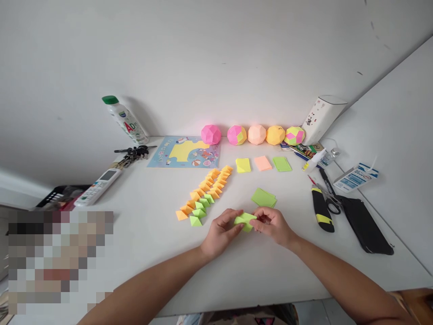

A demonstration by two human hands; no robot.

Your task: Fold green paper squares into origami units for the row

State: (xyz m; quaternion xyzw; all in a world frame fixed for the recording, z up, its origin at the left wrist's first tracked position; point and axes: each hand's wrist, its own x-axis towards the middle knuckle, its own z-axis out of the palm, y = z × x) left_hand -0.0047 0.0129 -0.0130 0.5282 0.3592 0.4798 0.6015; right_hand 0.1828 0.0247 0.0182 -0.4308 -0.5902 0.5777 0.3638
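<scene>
A partly folded green paper square (246,220) is pinched between my two hands, low over the white table. My left hand (222,232) grips its left side with thumb and fingers. On the right side, my right hand (273,225) closes on its edge; some of those fingertips are hidden. Just beyond my hands lies a small stack of green paper squares (264,197). To the left, folded green paper units (200,212) stand beside rows of folded orange paper units (204,186).
Several paper balls (257,134) line the wall. Yellow (242,165), peach (263,163) and green note stacks (282,164) lie before them. At right are a screwdriver-like black-yellow tool (322,210), scissors (333,206) and a black pouch (367,225); at left, a remote (98,187) and a bottle (126,121).
</scene>
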